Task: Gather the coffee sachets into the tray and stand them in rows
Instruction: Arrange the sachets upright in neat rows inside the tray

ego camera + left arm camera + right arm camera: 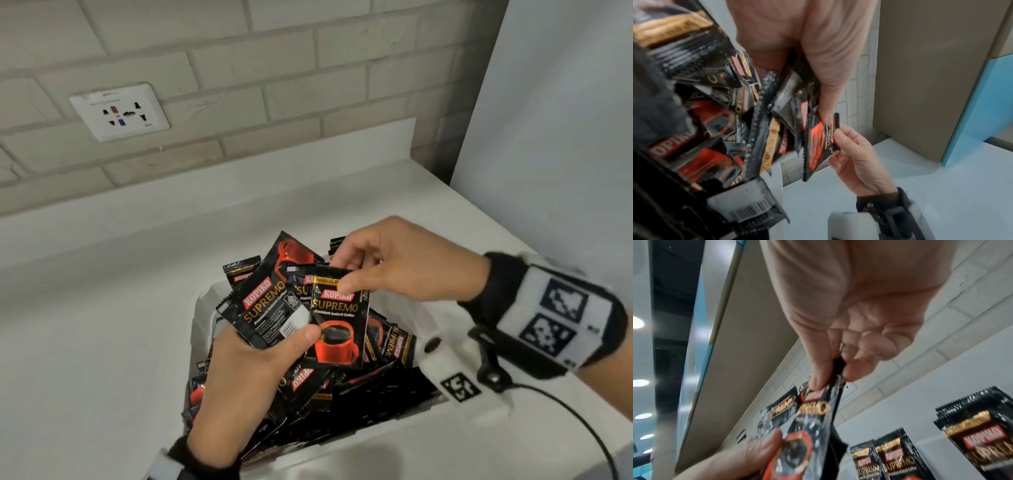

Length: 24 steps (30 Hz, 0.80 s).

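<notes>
A white tray (202, 308) on the counter holds a loose heap of black Kopiko Supremo coffee sachets (359, 390). Above the heap, my left hand (294, 342) grips a fanned bunch of sachets (270, 298), its thumb pressed on the front sachet (339, 329). My right hand (342, 274) pinches that front sachet by its top edge between thumb and fingers. The left wrist view shows the same sachet (818, 146) held edge-on between both hands. In the right wrist view the pinched sachet (813, 415) hangs below my right hand (830, 378), and other sachets (890, 459) stand to the right.
The white counter (102, 342) stretches left of and behind the tray. A brick wall with a socket plate (120, 111) rises at the back. A white panel (548, 137) bounds the right side. A black cable (579, 421) trails from my right wrist device.
</notes>
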Tool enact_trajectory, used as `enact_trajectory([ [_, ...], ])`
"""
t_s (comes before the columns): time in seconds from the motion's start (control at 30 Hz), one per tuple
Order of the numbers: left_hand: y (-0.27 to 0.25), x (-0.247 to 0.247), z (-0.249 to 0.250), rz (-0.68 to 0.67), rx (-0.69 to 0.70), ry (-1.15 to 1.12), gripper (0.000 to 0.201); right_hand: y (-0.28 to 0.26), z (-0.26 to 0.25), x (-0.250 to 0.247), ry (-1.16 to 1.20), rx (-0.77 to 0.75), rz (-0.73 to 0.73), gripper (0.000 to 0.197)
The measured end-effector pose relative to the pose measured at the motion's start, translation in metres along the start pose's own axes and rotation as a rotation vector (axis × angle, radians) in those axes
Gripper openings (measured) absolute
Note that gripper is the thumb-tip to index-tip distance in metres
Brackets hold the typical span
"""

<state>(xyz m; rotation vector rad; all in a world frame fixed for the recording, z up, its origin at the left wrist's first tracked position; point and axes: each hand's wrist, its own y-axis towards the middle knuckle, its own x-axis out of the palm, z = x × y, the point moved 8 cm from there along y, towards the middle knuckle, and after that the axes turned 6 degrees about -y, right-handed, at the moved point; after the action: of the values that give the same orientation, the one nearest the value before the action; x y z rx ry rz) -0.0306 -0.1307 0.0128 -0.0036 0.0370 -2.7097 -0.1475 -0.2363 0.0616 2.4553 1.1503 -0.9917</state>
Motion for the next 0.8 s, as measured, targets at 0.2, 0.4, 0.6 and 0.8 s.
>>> enact_trajectory([
  [0.2,0.004,-0.024,0.004,0.15,-0.017,-0.128,0.033,0.016,0.005,-0.061,-0.081,-0.018,0.173,0.011],
  [0.4,0.0,-0.053,0.003,0.252,-0.03,-0.12,0.041,0.045,0.041,-0.052,-0.492,0.037,0.116,0.01],
  [0.6,-0.006,-0.059,0.001,0.287,-0.05,-0.046,0.048,0.057,0.064,-0.015,-0.674,0.048,-0.006,0.004],
  [0.8,-0.004,-0.056,0.001,0.294,-0.056,-0.041,0.04,0.066,0.067,-0.003,-0.794,0.028,-0.025,0.006],
])
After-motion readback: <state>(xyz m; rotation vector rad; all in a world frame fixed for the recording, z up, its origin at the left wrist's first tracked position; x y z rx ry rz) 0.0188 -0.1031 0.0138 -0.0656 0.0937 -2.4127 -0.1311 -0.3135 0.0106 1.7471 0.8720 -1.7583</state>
